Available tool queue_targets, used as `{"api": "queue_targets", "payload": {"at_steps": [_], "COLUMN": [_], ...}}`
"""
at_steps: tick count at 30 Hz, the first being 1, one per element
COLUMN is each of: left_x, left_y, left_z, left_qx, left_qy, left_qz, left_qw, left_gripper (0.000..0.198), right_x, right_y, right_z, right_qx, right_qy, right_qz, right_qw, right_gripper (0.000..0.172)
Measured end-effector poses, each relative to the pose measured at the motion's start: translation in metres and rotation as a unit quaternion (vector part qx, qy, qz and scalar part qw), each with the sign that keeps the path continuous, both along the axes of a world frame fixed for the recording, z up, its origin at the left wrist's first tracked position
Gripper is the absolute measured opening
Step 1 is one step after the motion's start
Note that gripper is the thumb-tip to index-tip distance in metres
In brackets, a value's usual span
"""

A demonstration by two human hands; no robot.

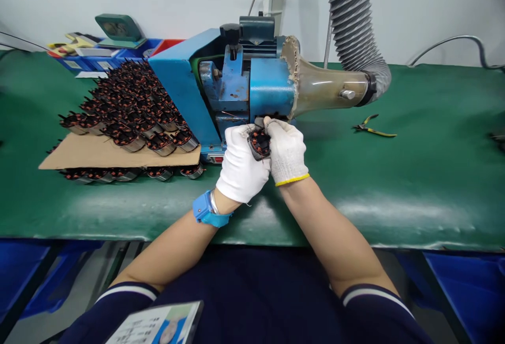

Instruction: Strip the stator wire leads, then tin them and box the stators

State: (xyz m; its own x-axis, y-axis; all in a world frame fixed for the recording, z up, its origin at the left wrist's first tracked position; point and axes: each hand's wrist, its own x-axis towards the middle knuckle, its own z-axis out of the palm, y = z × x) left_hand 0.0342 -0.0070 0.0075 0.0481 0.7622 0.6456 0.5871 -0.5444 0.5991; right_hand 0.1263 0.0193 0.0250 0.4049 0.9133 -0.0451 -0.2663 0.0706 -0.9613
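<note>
A motor stator (259, 144), dark inside with copper windings, is gripped by my left hand (241, 168) at the front of a blue machine (272, 83). My left hand wears a white glove and wraps around the stator's left and lower side. On its right side, my right hand (287, 147), in a knitted glove with a yellow cuff, is closed with thumb and fingertips pinched at the stator's upper edge. The pinch lies just below the machine's opening; a fine wire there is too small to make out. A blue strap (211, 210) circles my left wrist.
Many stators (132, 102) are stacked left of the machine on a cardboard sheet (87, 152), with more underneath. Wire cutters (374, 127) lie on the green mat (426, 175) at right. A grey hose (355, 18) joins the machine's clear duct (323, 86). Blue bins (114, 60) stand behind.
</note>
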Motion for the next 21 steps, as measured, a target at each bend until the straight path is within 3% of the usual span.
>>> {"api": "queue_targets", "payload": {"at_steps": [6, 8, 11, 14, 17, 19, 21], "left_x": [-0.005, -0.011, -0.018, -0.019, -0.015, -0.011, -0.009], "left_y": [-0.004, -0.009, -0.018, -0.026, -0.033, -0.036, -0.037], "left_z": [-0.009, -0.015, -0.023, -0.026, -0.025, -0.024, -0.022], "left_qx": [0.033, 0.072, 0.083, 0.042, -0.045, -0.102, -0.119], "left_qy": [0.012, 0.009, -0.015, -0.060, -0.119, -0.146, -0.152], "left_qz": [-0.020, -0.051, -0.111, -0.184, -0.253, -0.277, -0.283], "left_qw": [0.999, 0.996, 0.990, 0.980, 0.959, 0.944, 0.940], "left_gripper": [0.053, 0.054, 0.055, 0.059, 0.063, 0.061, 0.058], "right_x": [-0.002, 0.002, 0.020, 0.042, 0.063, 0.075, 0.085], "right_y": [-0.012, -0.031, -0.071, -0.104, -0.115, -0.113, -0.107], "right_z": [-0.003, -0.002, 0.000, 0.004, 0.006, 0.005, 0.001], "right_qx": [-0.001, 0.018, 0.049, 0.055, 0.032, 0.009, 0.010], "right_qy": [-0.005, -0.026, -0.099, -0.161, -0.200, -0.169, -0.058], "right_qz": [0.001, 0.025, 0.114, 0.185, 0.234, 0.259, 0.244], "right_qw": [1.000, 0.999, 0.987, 0.968, 0.951, 0.951, 0.968], "right_gripper": [0.024, 0.025, 0.028, 0.030, 0.029, 0.024, 0.019]}}
